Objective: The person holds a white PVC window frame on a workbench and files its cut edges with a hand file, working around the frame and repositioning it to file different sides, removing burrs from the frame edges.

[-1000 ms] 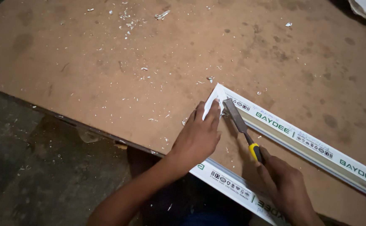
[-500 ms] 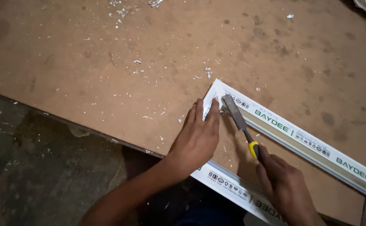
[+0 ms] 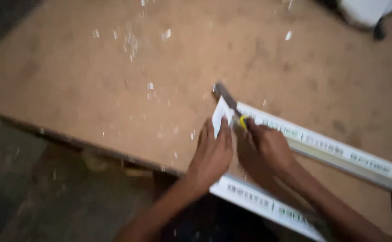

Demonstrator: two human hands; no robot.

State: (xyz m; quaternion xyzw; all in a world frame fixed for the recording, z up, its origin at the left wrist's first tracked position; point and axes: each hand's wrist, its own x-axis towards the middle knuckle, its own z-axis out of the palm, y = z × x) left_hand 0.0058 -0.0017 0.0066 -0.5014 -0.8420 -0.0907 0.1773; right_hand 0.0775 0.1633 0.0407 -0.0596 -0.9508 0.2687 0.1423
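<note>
The white frame (image 3: 321,150) lies on the right side of the brown table (image 3: 115,89), its corner pointing left toward the middle of the board, with one bar running off to the right and another coming toward the near edge, where it sticks out past the table. The left hand (image 3: 214,154) lies flat on that corner, fingers pressed together and laid on the white surface rather than closed around anything. Just to its right, the right hand (image 3: 267,150) is wrapped tightly around the yellow-marked handle of a scraping tool (image 3: 227,98), whose dark blade reaches past the tip of the corner onto the board. Judging from the white chips (image 3: 133,42) scattered over the far and middle parts of the table, a good deal of trimming looks done, and the corner seems to be the spot in hand; the printed film on both bars is still in place, so the long runs appear untouched. The whole picture is smeared, so the blade's edge and exactly where it meets the frame cannot be made out. The frame's right end is cut off by the picture border, the near bar is partly covered by the forearms, and a pale object (image 3: 366,11) at the far right corner is too blurred to identify.
</note>
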